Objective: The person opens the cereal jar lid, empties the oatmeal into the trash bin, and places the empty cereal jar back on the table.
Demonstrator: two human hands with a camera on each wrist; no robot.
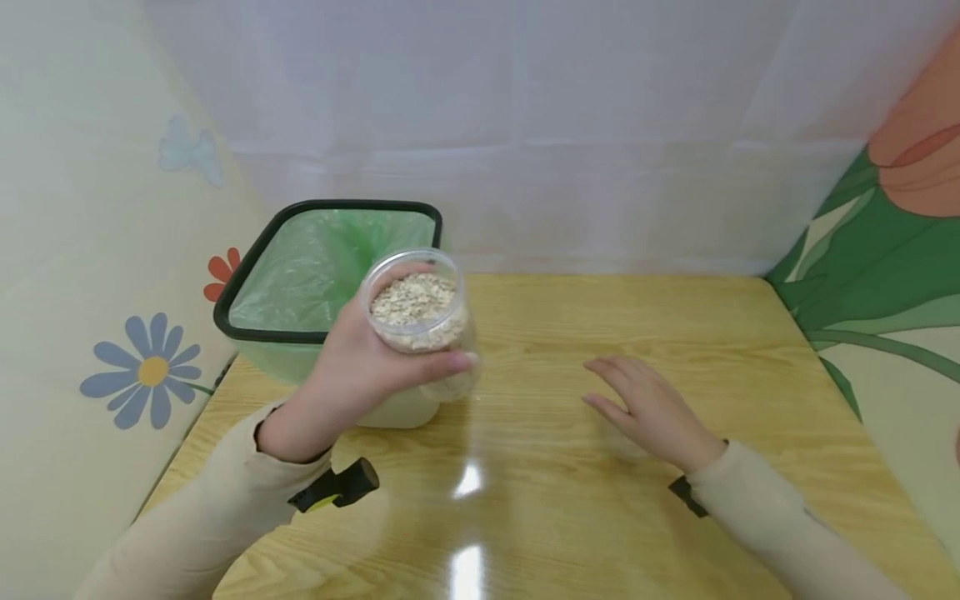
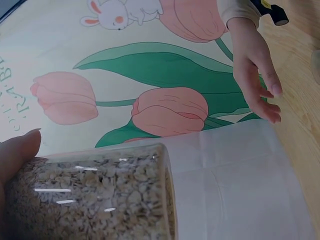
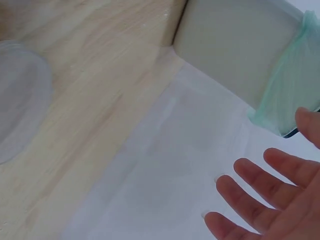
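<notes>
Between the left hand's (image 1: 352, 354) curled fingers and thumb sits the jar (image 1: 426, 323), gripped round its side, while the right hand (image 1: 656, 408), its fingers loose and spread, holds nothing, well to the right of that grip. Held one-handed, the smooth, round wall could slip or twist; with no lid I can make out, too much tilt could shed oats (image 1: 412, 298) onto the table (image 1: 540, 500) or into the bin (image 1: 262, 336) just beyond the left fingers. Clear, cylindrical jar; dry, pale, flaky oats; thin, crinkled liner (image 1: 300, 271); glossy wood-grain table
</notes>
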